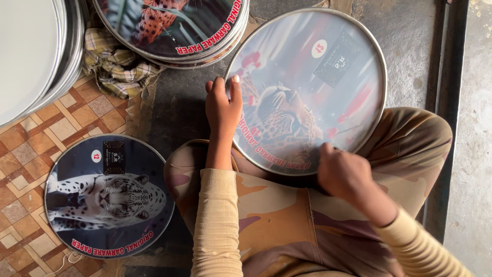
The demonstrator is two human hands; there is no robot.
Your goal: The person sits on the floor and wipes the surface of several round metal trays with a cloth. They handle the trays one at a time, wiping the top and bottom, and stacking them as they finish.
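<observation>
While the round metal-rimmed plate [307, 87] with a leopard picture rests on the lap, the left hand [223, 105] clasps its left rim, fingers curled over the edge. The right hand [346, 174] presses its lower rim; grip unclear. Left of the plate lies one labelled disc [107, 197]; stacked discs [174, 25] sit beyond.
</observation>
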